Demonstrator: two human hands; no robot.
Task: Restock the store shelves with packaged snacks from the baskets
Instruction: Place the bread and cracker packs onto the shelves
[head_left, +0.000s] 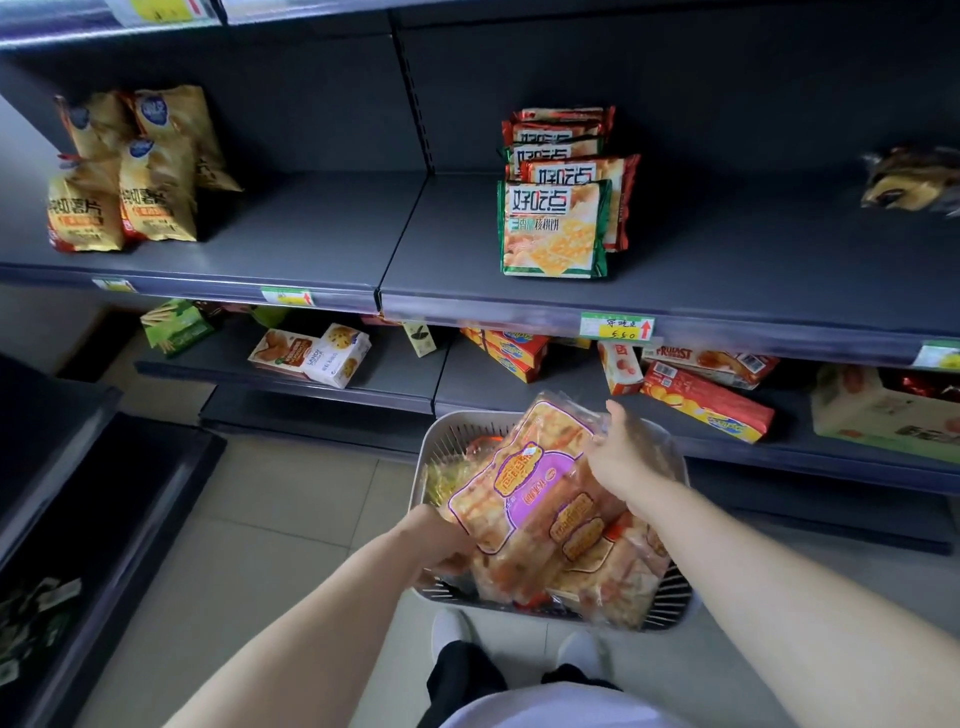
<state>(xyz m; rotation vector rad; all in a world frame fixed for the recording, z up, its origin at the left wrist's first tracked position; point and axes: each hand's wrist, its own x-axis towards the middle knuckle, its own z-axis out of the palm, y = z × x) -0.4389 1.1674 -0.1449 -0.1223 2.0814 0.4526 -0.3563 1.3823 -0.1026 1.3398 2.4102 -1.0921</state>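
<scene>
Shelving (311, 223) above the basket (452, 421) is seen mostly bare. Only a few chip bags (130, 182) up to its left and a short row of biscuit packs (553, 228) straight above it are stocked, so most of the restocking is judged yet to be done. More packs are left inside the basket. One large snack pack (524, 499) is held over it. It is gripped at its far edge by the right hand (618, 452) and, apparently, under its near corner by the left hand (441, 540), whose fingers are partly hidden.
</scene>
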